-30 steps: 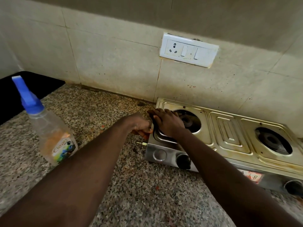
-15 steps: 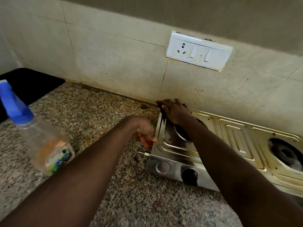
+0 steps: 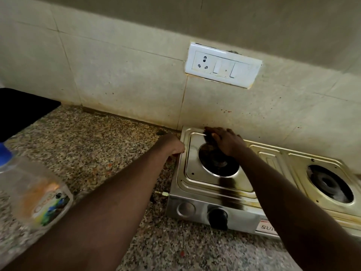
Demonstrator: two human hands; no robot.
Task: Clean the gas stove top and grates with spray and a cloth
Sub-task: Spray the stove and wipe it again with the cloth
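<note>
Since a second ago our right hand has slid from the stove's front-left to its back rim | fingers flat, pressing a dark cloth there | left hand curled at stove's left edge, grip we cannot tell | spray bottle stands on counter, well left

White socket plate, tiled wall, granite counter
</note>
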